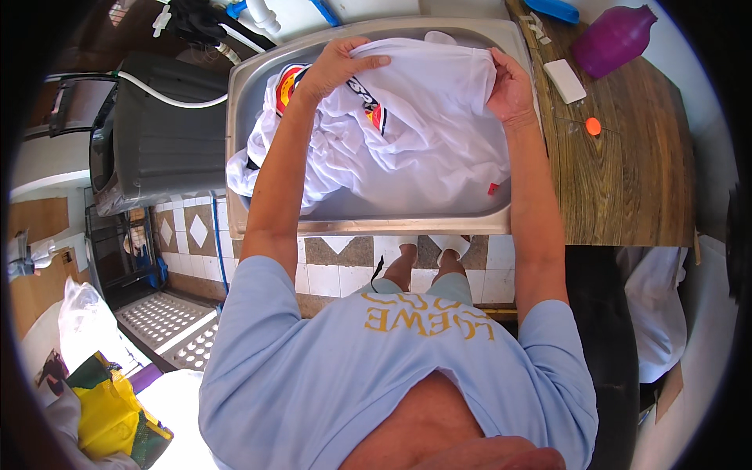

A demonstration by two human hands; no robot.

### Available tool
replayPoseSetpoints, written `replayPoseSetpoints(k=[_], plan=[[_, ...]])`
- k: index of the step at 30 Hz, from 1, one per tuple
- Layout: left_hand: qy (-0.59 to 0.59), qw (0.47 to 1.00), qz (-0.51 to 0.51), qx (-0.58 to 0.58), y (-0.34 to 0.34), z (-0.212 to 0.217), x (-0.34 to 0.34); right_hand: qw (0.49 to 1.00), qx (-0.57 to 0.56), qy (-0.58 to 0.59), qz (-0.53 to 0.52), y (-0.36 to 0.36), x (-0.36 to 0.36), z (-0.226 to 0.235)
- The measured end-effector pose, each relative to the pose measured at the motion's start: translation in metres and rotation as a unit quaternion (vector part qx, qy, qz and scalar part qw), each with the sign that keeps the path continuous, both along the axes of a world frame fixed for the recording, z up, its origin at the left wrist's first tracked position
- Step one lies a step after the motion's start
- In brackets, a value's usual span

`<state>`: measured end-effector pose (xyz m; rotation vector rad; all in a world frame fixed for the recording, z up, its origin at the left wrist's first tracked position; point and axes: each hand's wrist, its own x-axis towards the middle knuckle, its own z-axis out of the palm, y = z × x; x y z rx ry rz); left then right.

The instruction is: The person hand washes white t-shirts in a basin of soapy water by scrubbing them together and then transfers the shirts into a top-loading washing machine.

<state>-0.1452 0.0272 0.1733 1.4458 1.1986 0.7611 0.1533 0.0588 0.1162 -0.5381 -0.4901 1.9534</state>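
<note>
White garment spread between my two hands over the sink

My left hand is closed on the upper edge of the white garment, thumb lying over the cloth, and my right hand, fingers curled, pinches the other end of the same stretch. The fabric spans the gap between them, while the rest hangs and bunches below in the metal sink, some folds lying over its left rim. Red, yellow and black printing shows among the creases, and a small red tag sits low on the right. My left forearm hides part of the bundle.

Just beside the sink, on the wooden desk to my right, are a white block, an orange round piece and a purple container, with a blue object beyond. To my left, a white hose runs across a dark grey bin-like unit. Patterned tiles cover the floor under me, and a yellow and green bag lies at lower left
</note>
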Motion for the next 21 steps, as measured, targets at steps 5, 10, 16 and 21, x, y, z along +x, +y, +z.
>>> replayPoseSetpoints(k=[5,10,16,21], plan=[[-0.146,0.989,0.025,-0.027,0.003,-0.014,0.001,1.000,-0.008,-0.026,0.006,-0.004,0.001,0.001],[-0.133,0.989,0.055,0.017,0.004,-0.025,0.013,0.997,-0.059,-0.050,-0.031,-0.007,-0.014,-0.006],[-0.336,0.928,0.136,0.088,-0.014,-0.012,0.116,0.996,-0.032,-0.080,-0.011,-0.020,-0.061,-0.023],[0.138,0.897,0.107,0.405,-0.055,-0.045,0.195,0.982,0.182,-0.032,-0.031,-0.038,-0.059,-0.069]])
